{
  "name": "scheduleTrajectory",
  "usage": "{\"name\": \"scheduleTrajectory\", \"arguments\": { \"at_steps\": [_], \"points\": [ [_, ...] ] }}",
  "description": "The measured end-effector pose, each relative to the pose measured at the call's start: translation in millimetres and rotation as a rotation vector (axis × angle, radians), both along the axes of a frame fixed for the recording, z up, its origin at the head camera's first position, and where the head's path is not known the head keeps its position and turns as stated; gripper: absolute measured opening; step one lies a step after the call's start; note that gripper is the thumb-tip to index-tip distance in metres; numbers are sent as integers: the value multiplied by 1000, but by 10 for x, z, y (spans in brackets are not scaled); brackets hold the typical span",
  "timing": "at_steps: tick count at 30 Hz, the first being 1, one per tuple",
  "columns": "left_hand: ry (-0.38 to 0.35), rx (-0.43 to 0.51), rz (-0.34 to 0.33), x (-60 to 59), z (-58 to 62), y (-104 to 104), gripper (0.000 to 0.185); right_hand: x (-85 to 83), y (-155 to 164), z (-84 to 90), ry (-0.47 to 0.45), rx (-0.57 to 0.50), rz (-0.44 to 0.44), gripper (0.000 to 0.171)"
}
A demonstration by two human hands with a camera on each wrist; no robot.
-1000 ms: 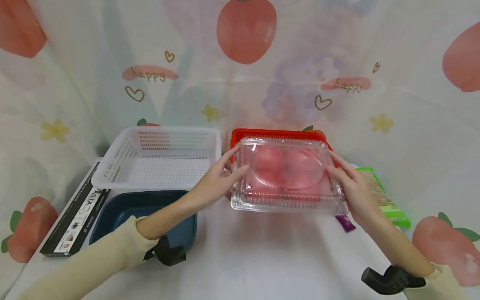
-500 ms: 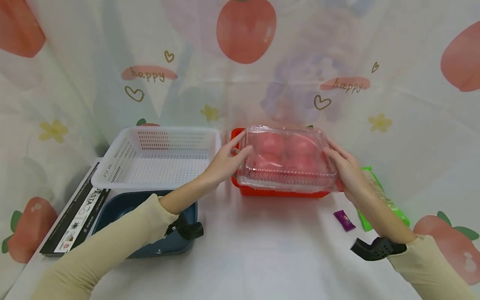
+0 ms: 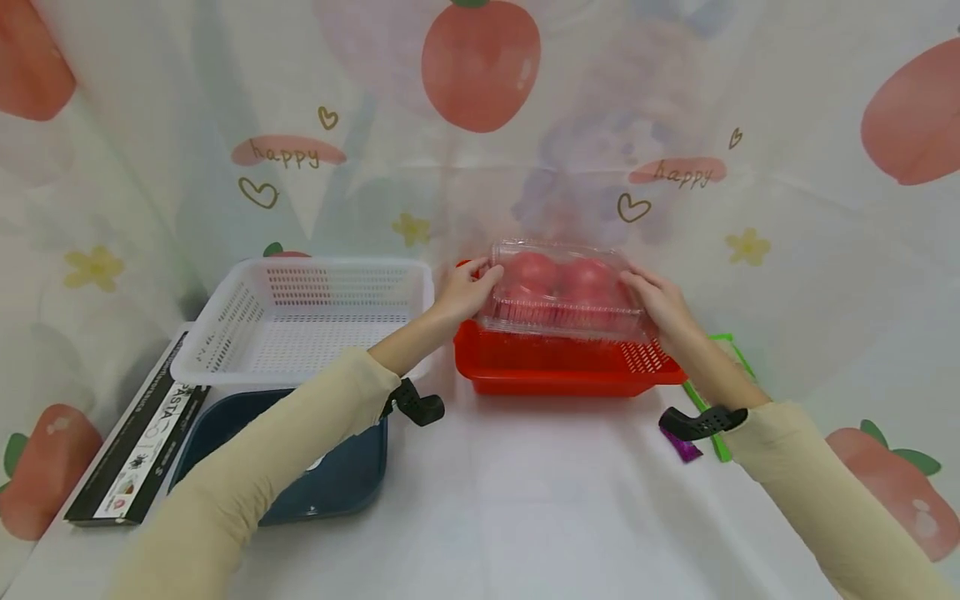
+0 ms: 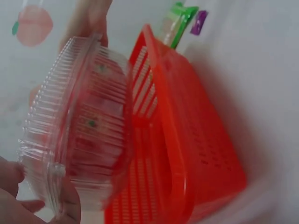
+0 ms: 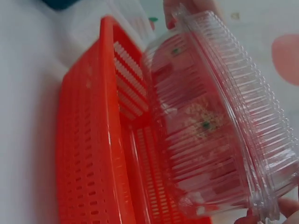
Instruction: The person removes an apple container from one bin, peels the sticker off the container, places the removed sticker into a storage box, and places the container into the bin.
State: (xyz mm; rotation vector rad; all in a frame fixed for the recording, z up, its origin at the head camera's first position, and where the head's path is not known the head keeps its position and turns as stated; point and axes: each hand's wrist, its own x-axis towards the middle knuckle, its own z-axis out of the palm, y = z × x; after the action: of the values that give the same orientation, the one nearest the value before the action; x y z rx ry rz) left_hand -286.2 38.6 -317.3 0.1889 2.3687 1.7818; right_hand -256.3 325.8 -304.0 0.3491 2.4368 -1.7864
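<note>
The left hand (image 3: 470, 289) and right hand (image 3: 654, 303) grip opposite ends of a clear clamshell box (image 3: 564, 293) (2 tomatoes inside). The box sits low over the red basket (image 3: 562, 371), partly inside its rim.

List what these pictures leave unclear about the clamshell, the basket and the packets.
- Clamshell base: head view, hidden behind the red basket wall; whether it rests inside is unclear.
- Tomato count: every view, blurred by ribbed plastic.
- Green packet: head view, mostly covered by the right arm.
- Left hand: left wrist view, cut off by the edge.
</note>
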Motion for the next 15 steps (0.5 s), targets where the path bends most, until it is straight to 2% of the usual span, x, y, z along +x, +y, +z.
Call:
{"name": "scheduleTrajectory", "arguments": {
  "at_steps": [5,11,15],
  "points": [
    [25,-54,-5,-152,-82,43,56,-188,53,-119,-6,66,16,72],
    [-34,-102,-10,-241,-205,94,56,-299,87,-281,-31,90,48,70],
    [-54,-104,-51,-275,-271,131,53,-340,100,-339,-62,118,41,69]
  ]
}}
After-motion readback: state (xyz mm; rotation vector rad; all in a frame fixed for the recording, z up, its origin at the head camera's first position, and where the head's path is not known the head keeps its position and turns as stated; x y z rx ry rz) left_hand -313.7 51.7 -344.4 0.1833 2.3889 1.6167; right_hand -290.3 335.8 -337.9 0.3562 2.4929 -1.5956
